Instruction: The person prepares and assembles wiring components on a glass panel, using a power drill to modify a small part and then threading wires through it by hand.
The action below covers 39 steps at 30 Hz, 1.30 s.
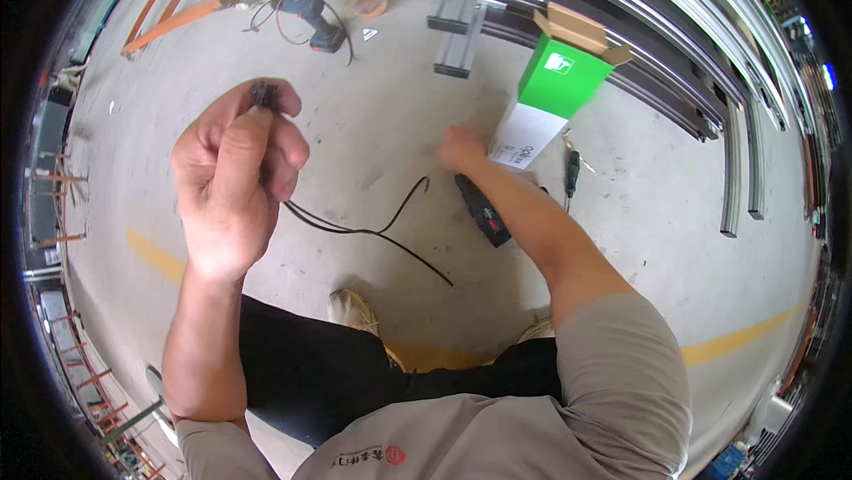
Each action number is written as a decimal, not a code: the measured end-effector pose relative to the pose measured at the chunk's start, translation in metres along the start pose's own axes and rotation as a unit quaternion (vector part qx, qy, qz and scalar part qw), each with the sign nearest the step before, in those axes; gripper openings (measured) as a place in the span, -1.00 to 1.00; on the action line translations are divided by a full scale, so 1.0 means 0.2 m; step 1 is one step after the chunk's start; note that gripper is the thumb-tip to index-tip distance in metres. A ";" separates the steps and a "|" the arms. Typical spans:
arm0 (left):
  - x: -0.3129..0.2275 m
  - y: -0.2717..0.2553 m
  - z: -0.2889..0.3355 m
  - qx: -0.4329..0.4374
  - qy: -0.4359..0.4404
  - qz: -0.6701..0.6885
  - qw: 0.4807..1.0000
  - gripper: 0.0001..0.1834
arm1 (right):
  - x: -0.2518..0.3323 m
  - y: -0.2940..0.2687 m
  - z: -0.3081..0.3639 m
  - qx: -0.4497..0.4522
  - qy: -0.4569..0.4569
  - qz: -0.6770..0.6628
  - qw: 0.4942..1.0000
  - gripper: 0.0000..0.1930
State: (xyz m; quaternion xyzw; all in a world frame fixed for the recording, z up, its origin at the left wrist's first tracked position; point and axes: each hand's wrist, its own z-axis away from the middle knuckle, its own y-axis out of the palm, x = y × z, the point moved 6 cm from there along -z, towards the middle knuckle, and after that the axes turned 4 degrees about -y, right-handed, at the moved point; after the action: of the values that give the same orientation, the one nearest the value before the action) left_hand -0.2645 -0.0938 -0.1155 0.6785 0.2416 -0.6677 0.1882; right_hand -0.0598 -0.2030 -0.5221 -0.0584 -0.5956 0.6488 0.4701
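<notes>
My left hand [240, 156] is raised on the left, its fingers closed round a small black part [264, 94] that looks like a cable connector. A thin black cable [355, 231] hangs out below this hand and splits into two loose ends over the floor. To the right, my right hand [461, 150] reaches down beside the box; it is blurred and its fingers are mostly hidden. Just below it lies a black handheld tool [482, 211], partly beside my forearm. An upright green and white cardboard box [552, 81] stands with its top flaps up.
A green-handled screwdriver [573, 172] lies right of the box. Long metal profiles [661, 81] are stacked at the back right. A cordless drill [315, 19] and a roll of tape [366, 3] lie at the back left, near an orange frame [182, 26].
</notes>
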 end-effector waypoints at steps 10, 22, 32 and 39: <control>0.21 0.15 -0.08 -0.025 -0.145 0.152 0.977 -0.95 | 0.08 -0.04 0.21 0.024 -0.063 0.020 0.998 -0.80; 0.81 0.60 -0.02 0.064 -0.353 0.083 0.930 -0.92 | 0.13 -0.62 0.81 -0.114 -0.206 -0.259 0.937 -0.89; 0.94 0.75 -0.02 0.027 -0.373 0.119 0.920 -0.90 | 0.10 -0.71 0.95 -0.151 -0.213 -0.350 0.900 -0.92; 0.89 0.78 -0.06 0.039 -0.362 0.123 0.923 -0.90 | 0.10 -0.67 0.95 -0.181 -0.218 -0.340 0.897 -0.90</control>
State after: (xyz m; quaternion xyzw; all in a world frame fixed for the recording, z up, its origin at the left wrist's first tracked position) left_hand -0.1655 -0.1992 -0.3020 0.4220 0.0456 -0.8482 0.3168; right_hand -0.1179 -0.3459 -0.3475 0.2062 -0.7738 0.3268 0.5019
